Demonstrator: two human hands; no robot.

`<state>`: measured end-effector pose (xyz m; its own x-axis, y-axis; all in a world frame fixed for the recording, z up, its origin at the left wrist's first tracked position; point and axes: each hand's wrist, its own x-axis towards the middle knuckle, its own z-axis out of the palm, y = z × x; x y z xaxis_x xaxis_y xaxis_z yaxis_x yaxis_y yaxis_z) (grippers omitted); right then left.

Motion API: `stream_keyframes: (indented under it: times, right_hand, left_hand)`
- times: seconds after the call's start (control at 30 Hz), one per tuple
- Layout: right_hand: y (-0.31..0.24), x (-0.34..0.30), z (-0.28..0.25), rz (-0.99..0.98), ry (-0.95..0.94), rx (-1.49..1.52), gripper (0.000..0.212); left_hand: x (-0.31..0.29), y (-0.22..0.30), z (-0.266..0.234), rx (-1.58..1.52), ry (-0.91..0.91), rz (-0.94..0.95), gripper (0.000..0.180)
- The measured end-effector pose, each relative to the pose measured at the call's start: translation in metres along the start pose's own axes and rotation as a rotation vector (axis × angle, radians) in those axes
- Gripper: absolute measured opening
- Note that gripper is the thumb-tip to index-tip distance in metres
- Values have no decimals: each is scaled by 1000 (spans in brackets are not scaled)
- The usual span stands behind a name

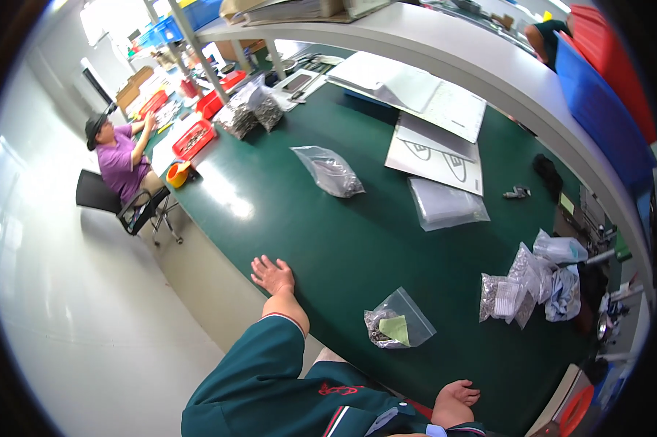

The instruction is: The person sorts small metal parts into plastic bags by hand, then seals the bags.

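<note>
My left hand lies palm down near the table's left edge, its fingers spread and nothing in them. At the near edge, my right hand rests with its fingers loosely bent and apart, holding nothing that I can see. Between the two hands sits a clear zip bag of small metal parts with a pale green slip in it; neither hand touches it. Farther off, beyond my left hand, a second clear plastic bag lies on the green table, small dark parts gathered at one end.
Several bags of parts are heaped at the right. Paper sheets and a clear plastic sleeve lie toward the back, under a white shelf. A red tray stands far left, near a seated person.
</note>
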<state>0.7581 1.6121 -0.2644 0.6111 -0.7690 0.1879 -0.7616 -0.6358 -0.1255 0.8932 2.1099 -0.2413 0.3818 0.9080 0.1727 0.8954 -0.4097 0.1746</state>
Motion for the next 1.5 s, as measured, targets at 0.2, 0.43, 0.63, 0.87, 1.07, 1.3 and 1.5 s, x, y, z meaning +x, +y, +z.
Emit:
stream_keyframes:
  times: [0.2, 0.43, 0.63, 0.87, 1.07, 1.3, 1.5]
  right_hand:
    - [-16, 3, -41, 279, -48, -135, 41]
    - [-41, 14, -22, 328, 294, -135, 43]
    - [-14, 5, -21, 491, 181, -82, 46]
    - [-13, -7, -20, 428, 229, -33, 51]
    - [38, -93, -67, 304, 391, 240, 50]
    - [165, -360, 12, 1825, -317, 322, 36]
    - [136, -434, 22, 1975, -9, 658, 27]
  left_hand:
    - [5, 19, 6, 71, -68, 36, 45]
    - [13, 10, -16, 250, -185, 75, 49]
    - [14, 3, 33, 265, -108, 155, 51]
    - [70, -38, 112, 1084, -121, 221, 54]
    - [45, -15, 66, 154, -177, 236, 51]
    - [-37, 48, -28, -868, -901, 674, 47]
    - [-122, 95, -55, -981, -1455, 1141, 46]
